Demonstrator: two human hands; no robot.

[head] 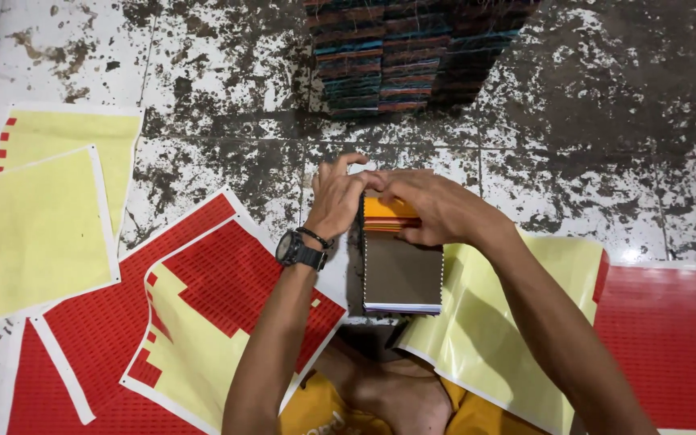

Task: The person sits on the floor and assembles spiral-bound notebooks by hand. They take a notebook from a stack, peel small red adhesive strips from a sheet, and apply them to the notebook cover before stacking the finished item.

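A small stack of fabric swatches [401, 274] with zigzag-cut edges lies on the floor in front of me, a brown piece on top and orange and red layers showing at its far end. My left hand [333, 197], with a black watch on the wrist, touches the stack's far left corner. My right hand [432, 205] presses down on the orange end of the stack, fingers curled over it. Both hands meet at the far edge.
Red sticker sheets [98, 322] with yellow backing paper [30, 229] lie to the left. More red sheet [670, 346] and yellow backing [493, 338] lie at right. A tall pile of multicoloured swatch bundles [404, 56] stands on the stained tile floor ahead.
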